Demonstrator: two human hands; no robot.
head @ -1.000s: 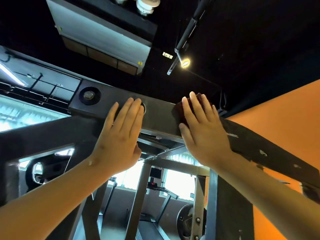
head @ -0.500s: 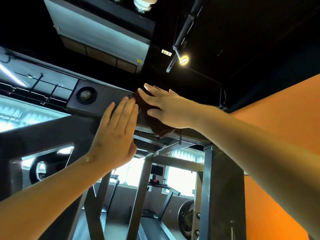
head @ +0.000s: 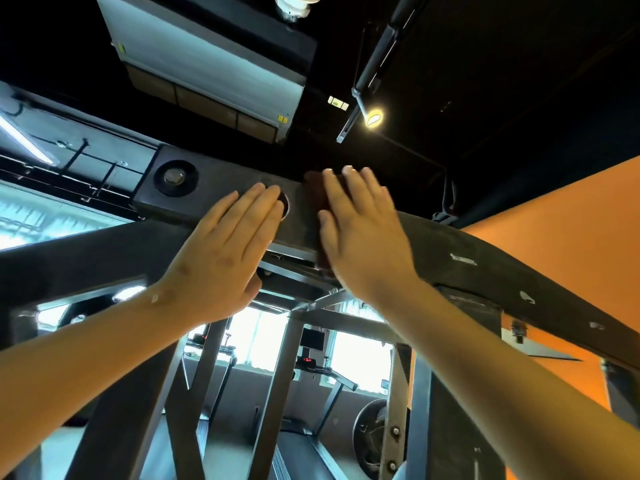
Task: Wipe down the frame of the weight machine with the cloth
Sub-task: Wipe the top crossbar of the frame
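Observation:
I look up at the dark top crossbeam (head: 221, 190) of the weight machine frame. My left hand (head: 225, 258) lies flat against the beam, fingers straight and together. Just to its right, my right hand (head: 360, 233) presses a dark brown cloth (head: 313, 192) flat onto the beam with straight fingers. Only the cloth's left edge and a strip below the palm show; the rest is hidden under the hand.
A round bolt cap (head: 176, 177) sits on the beam at left. Grey uprights (head: 277, 393) run down below. A scuffed diagonal beam (head: 502, 271) slopes right before an orange wall (head: 561, 237). A ceiling duct (head: 207, 64) and spotlight (head: 374, 117) hang overhead. Treadmills stand below.
My right hand with the cloth swept left along the beam, then came back a little to the right and turned fingers-up. My left hand stayed flat in place.

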